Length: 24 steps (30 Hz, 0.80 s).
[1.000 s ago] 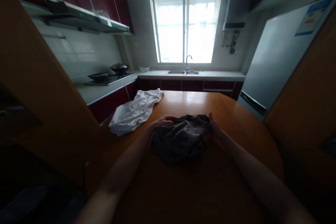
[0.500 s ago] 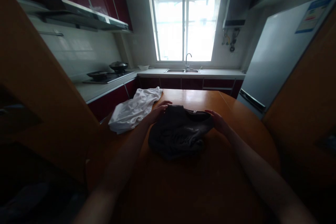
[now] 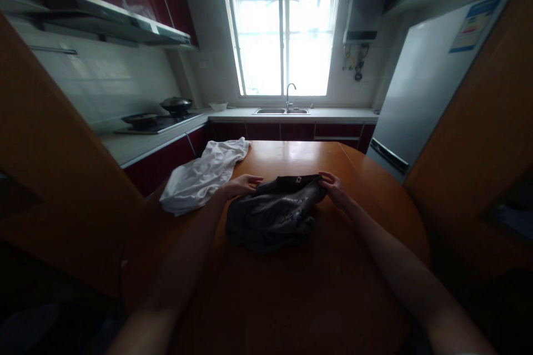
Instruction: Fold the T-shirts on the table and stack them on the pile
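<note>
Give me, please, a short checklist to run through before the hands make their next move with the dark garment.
1. Right hand on the dark garment: ok, fingers at its far right corner.
2. Left hand gripping it: cannot tell; the fingers are at the far left edge, but any hold is unclear.
3. Dark garment lying smooth: not ok, it is bunched and wrinkled.
4. Small white label in sight: ok, near the far edge between the hands.
5. White cloth apart from the dark garment: ok, it lies farther left on the table.
6. Underside free of folds: cannot tell, hidden.
</note>
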Each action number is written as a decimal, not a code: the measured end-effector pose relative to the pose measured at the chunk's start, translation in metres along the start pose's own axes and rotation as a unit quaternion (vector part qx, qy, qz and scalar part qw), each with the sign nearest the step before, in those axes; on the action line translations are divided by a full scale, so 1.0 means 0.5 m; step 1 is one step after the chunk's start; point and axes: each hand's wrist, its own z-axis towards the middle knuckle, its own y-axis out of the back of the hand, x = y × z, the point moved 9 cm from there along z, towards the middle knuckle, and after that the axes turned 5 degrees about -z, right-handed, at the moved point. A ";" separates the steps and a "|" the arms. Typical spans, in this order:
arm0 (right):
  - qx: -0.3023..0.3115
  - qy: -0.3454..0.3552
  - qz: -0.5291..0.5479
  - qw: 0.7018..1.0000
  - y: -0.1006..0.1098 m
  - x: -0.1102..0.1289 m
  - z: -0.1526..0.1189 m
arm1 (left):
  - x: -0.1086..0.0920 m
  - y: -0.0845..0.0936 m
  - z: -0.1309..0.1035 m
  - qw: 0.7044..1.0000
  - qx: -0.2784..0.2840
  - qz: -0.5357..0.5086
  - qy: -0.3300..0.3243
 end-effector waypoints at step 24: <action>0.266 -0.145 -0.079 0.950 -0.086 -0.006 -0.086 | -0.035 0.082 0.026 0.951 -0.206 0.205 -0.107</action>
